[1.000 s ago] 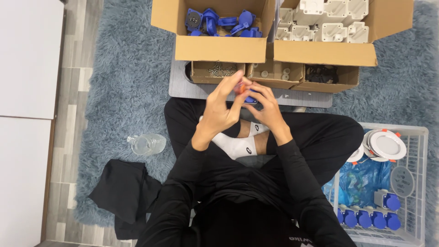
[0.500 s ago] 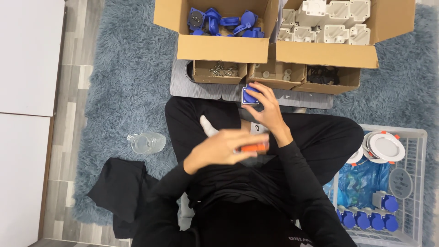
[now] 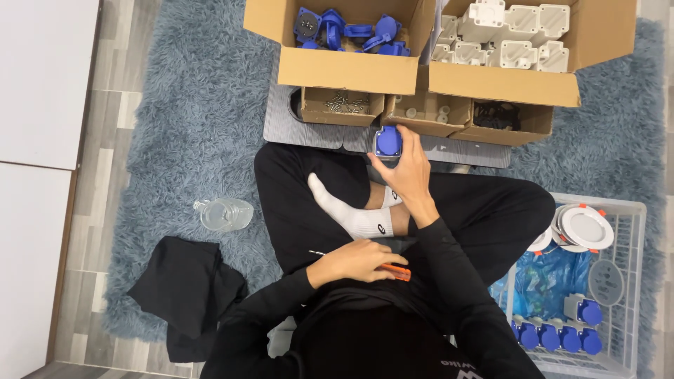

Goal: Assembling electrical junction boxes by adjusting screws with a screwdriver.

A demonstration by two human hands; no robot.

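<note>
A: Start at the fingers. What is the right hand [image 3: 407,172] doing?

B: Its fingers are wrapped around a small blue plastic socket housing with a square face [image 3: 387,141], held out over the edge of the grey ribbed board [image 3: 309,133], just in front of the small open cardboard trays [image 3: 421,112].

A: And the left hand [image 3: 354,261]?

B: Curled closed on an orange-handled screwdriver [image 3: 390,270], resting low across the lap with the thin metal shaft poking out to the left.

A: That is different from a second ago, isn't it?

B: Yes. Then both hands met in front of the chest, working on the blue piece together. Since then the left has dropped back to the lap with the tool and the right has carried the housing forward alone. I read that as the fastening on this piece being finished, though that is a judgement.

A: What lies further out?

B: A large cardboard box of blue socket parts [image 3: 344,31] and another of white plastic housings [image 3: 512,38] beyond the trays. To the right, a white wire basket [image 3: 635,281] holds finished blue units and round white fittings. To the left, on the blue-grey shag rug [image 3: 175,105], a clear plastic bottle [image 3: 223,213] and a crumpled black cloth [image 3: 184,291].
</note>
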